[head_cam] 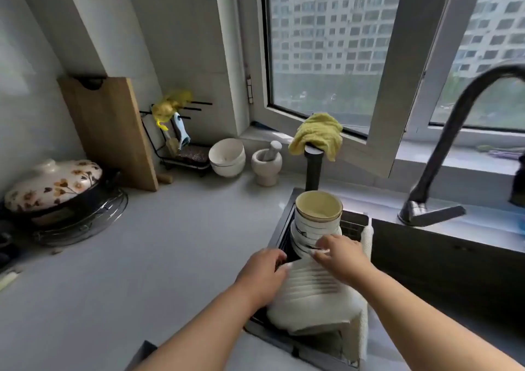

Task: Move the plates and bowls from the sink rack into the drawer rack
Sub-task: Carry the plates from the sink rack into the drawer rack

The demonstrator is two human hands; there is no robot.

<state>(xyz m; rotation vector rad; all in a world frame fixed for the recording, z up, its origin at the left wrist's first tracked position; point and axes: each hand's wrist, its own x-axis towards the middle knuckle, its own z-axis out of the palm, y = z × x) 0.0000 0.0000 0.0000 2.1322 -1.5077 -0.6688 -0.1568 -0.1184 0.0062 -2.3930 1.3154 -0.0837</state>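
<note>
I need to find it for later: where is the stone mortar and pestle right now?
The mortar and pestle stands on the counter's far edge by the window, between the stacked white bowls on its left and the yellow cloth on its right.

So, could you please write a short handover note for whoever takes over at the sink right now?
Left hand: grips the left edge of the row of upright white plates in the sink rack.
Right hand: fingers pinch the top rims at the far end of that row.
Stack of bowls: stands in the rack behind the plates, untouched.
Drawer rack: not in view.
Done: nothing visibly moved; plates and bowls are all in the sink rack.
Left: lift out the plates, then the bowls, and load them into the drawer rack.
</note>
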